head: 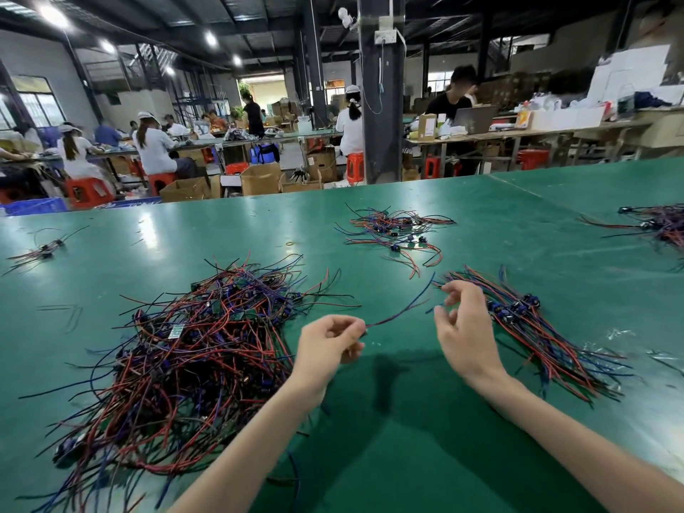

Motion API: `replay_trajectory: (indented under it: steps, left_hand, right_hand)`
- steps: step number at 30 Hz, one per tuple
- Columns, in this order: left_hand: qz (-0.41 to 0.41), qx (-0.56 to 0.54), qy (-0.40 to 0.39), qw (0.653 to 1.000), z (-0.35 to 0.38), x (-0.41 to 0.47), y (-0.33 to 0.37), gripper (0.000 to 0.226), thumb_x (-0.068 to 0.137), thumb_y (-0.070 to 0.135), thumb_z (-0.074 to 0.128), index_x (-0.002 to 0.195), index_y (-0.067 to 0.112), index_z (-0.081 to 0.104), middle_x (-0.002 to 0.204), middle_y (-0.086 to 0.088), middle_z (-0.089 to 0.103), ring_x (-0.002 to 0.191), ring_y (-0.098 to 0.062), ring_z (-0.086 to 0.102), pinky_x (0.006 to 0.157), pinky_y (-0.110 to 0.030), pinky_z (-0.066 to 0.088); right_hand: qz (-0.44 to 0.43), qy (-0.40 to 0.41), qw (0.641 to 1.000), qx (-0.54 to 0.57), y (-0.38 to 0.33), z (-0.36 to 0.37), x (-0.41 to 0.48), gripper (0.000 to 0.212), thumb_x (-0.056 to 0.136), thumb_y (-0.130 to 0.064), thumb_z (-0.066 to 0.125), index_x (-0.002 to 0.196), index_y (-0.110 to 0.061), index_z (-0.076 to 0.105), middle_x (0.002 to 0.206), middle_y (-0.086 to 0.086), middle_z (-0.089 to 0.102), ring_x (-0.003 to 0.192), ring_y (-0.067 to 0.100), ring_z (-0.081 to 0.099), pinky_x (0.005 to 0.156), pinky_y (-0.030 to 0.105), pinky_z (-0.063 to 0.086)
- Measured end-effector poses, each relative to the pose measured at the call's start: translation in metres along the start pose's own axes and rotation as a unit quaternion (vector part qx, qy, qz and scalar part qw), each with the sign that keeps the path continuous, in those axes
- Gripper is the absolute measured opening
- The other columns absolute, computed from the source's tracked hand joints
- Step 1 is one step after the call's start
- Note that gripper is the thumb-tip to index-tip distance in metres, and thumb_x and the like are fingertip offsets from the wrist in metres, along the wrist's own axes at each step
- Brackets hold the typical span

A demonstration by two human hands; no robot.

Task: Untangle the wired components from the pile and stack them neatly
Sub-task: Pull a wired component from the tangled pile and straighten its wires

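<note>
A big tangled pile of red, blue and black wired components covers the green table at the left. To the right lies a straightened stack of wired components, their wires roughly parallel. My left hand pinches one end of a single wired component, whose red and blue wires stretch up and to the right. My right hand hovers just left of the stack, fingers loosely curled near the free wire ends; I cannot tell if it touches them.
A smaller loose bunch of wired components lies farther back, another bunch at the far right, and a few at the far left. A rubber band lies mid-table. Clear plastic scraps lie right of the stack. People work beyond the table edge.
</note>
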State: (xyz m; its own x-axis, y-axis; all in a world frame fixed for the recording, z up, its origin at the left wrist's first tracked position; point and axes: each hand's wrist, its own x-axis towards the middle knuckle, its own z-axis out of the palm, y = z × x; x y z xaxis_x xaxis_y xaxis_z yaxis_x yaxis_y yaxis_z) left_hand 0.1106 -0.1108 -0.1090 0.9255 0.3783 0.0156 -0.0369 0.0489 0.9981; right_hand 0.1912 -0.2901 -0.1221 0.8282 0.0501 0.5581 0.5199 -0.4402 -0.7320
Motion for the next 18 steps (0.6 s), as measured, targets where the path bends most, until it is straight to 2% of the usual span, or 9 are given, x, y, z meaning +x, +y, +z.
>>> replay_trajectory:
  steps: [3, 5, 6, 8, 9, 11, 14, 16, 18]
  left_hand:
    - [-0.009, -0.002, -0.006, 1.000, 0.003, -0.002, -0.011, 0.005, 0.088, 0.003, 0.063, 0.084, 0.006, 0.065, 0.071, -0.006, 0.065, 0.048, -0.004, 0.055, 0.052, -0.017, 0.049]
    - [0.000, 0.002, -0.005, 1.000, 0.003, -0.001, -0.013, 0.007, 0.089, 0.005, 0.063, 0.083, 0.007, 0.065, 0.070, -0.004, 0.065, 0.047, -0.004, 0.051, 0.051, -0.016, 0.045]
    - [0.006, -0.001, -0.007, 1.000, 0.002, 0.000, -0.014, 0.007, 0.089, 0.007, 0.062, 0.083, 0.007, 0.066, 0.069, -0.003, 0.065, 0.047, -0.003, 0.050, 0.051, -0.016, 0.043]
    - [0.018, -0.008, -0.018, 1.000, 0.001, 0.000, -0.015, 0.009, 0.091, 0.008, 0.060, 0.084, 0.006, 0.066, 0.070, -0.004, 0.066, 0.045, -0.005, 0.046, 0.049, -0.016, 0.040]
    - [0.023, -0.009, -0.021, 0.999, 0.001, 0.000, -0.016, 0.011, 0.092, 0.008, 0.058, 0.084, 0.006, 0.065, 0.071, -0.004, 0.066, 0.044, -0.005, 0.045, 0.049, -0.016, 0.039]
    - [0.033, -0.017, -0.014, 0.999, 0.002, 0.001, -0.019, 0.014, 0.095, 0.012, 0.054, 0.086, 0.007, 0.065, 0.068, 0.000, 0.065, 0.044, -0.006, 0.045, 0.048, -0.017, 0.040]
    - [0.035, -0.014, 0.011, 0.999, 0.004, 0.001, -0.024, 0.021, 0.100, 0.019, 0.045, 0.094, 0.010, 0.063, 0.068, 0.006, 0.064, 0.048, -0.007, 0.051, 0.049, -0.018, 0.044]
    - [0.057, 0.042, 0.013, 0.997, 0.005, 0.001, -0.026, 0.019, 0.100, 0.018, 0.045, 0.093, 0.014, 0.063, 0.077, 0.004, 0.069, 0.053, -0.008, 0.053, 0.053, -0.019, 0.044]
    - [0.086, 0.099, -0.006, 0.991, 0.006, 0.001, -0.027, 0.020, 0.097, 0.010, 0.050, 0.088, 0.020, 0.064, 0.076, 0.004, 0.070, 0.056, -0.008, 0.054, 0.058, -0.020, 0.044]
  right_hand:
    - [-0.186, -0.019, 0.977, -0.103, -0.014, -0.005, -0.003, 0.041, 0.079, 0.002, 0.061, 0.118, -0.008, 0.053, 0.115, 0.006, 0.046, 0.102, 0.022, 0.047, 0.095, 0.035, 0.036]
    - [-0.285, -0.110, 0.923, -0.235, -0.021, -0.006, -0.006, 0.044, 0.077, -0.014, 0.067, 0.120, -0.014, 0.058, 0.121, 0.006, 0.053, 0.117, 0.025, 0.045, 0.103, 0.037, 0.026]
    - [-0.297, -0.170, 0.888, -0.307, -0.026, -0.005, -0.009, 0.041, 0.082, -0.023, 0.066, 0.122, -0.016, 0.058, 0.122, 0.003, 0.056, 0.122, 0.025, 0.045, 0.108, 0.039, 0.020]
    - [-0.258, -0.279, 0.837, -0.394, -0.033, -0.002, -0.013, 0.029, 0.098, -0.032, 0.045, 0.123, -0.019, 0.053, 0.116, -0.002, 0.060, 0.120, 0.020, 0.048, 0.112, 0.037, 0.015]
    - [-0.229, -0.312, 0.837, -0.387, -0.036, -0.004, -0.013, 0.026, 0.102, -0.032, 0.037, 0.118, -0.019, 0.053, 0.109, 0.000, 0.062, 0.111, 0.021, 0.053, 0.107, 0.032, 0.024]
    - [-0.129, -0.374, 0.881, -0.259, -0.045, -0.013, -0.008, 0.025, 0.102, -0.030, 0.038, 0.101, -0.016, 0.058, 0.086, 0.002, 0.064, 0.084, 0.024, 0.058, 0.078, 0.028, 0.039]
    - [0.010, -0.454, 0.887, -0.088, -0.052, -0.034, 0.018, 0.027, 0.099, -0.017, 0.047, 0.077, -0.015, 0.063, 0.046, -0.011, 0.049, 0.043, 0.001, 0.043, 0.045, 0.014, 0.031]
    - [0.078, -0.437, 0.896, -0.029, -0.050, -0.042, 0.044, 0.032, 0.099, -0.011, 0.045, 0.072, -0.014, 0.062, 0.038, -0.012, 0.039, 0.033, 0.000, 0.033, 0.037, 0.013, 0.027]
    - [0.096, -0.355, 0.930, -0.021, -0.042, -0.038, 0.081, 0.033, 0.099, -0.010, 0.044, 0.071, -0.010, 0.061, 0.041, -0.011, 0.040, 0.034, 0.002, 0.030, 0.035, 0.016, 0.027]
